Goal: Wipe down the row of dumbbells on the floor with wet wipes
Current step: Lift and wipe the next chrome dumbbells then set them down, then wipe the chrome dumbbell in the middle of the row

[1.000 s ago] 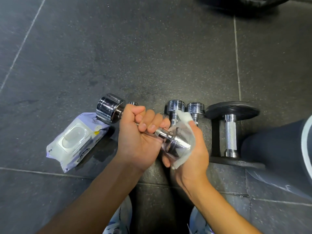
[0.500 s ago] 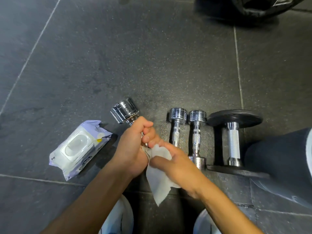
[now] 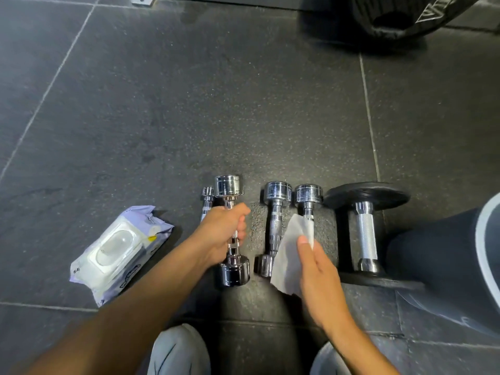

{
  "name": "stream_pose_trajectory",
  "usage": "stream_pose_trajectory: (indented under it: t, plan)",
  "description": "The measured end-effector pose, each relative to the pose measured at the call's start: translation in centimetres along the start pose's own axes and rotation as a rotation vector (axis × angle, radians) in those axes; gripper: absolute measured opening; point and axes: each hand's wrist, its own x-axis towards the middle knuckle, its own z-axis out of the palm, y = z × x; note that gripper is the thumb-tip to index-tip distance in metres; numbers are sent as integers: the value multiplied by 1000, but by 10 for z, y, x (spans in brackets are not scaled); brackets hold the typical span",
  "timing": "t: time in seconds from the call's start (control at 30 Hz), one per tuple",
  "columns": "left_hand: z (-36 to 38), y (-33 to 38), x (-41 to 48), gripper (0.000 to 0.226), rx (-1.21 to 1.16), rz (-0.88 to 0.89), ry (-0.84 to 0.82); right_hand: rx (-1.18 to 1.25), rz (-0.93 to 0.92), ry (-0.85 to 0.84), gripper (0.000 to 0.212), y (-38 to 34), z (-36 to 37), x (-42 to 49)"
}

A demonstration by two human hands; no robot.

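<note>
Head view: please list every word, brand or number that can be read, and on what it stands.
Wet wipes pack: dark blue logo near its front edge, too blurred to read.
Black ribbed object at top: white lettering, cut off, unreadable.
Chrome dumbbells: no marking readable.

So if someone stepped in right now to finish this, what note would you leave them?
Left hand grips the big dumbbell by its handle, in line with the row.
Right hand pinches a wipe over two chrome dumbbells beside it.
Black dumbbell sits far right, small dumbbell far left, pack beyond.
Done: no telling which are clean.
Left: probably those right of the big one.
</note>
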Motion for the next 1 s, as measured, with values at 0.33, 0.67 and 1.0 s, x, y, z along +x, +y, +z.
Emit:
stream_pose_trajectory:
  t: [0.33,0.67,1.0]
  plan:
    - [14,-3,39,19,330,-80,112,-272,-275,89,15,-33,-19,56]
    - [13,-8,49,22,584,-6,195,-357,-311,21,35,-42,-11,90]
    - [8,-15,38,51,922,142,321,-490,-491,40,23,-39,-12,107]
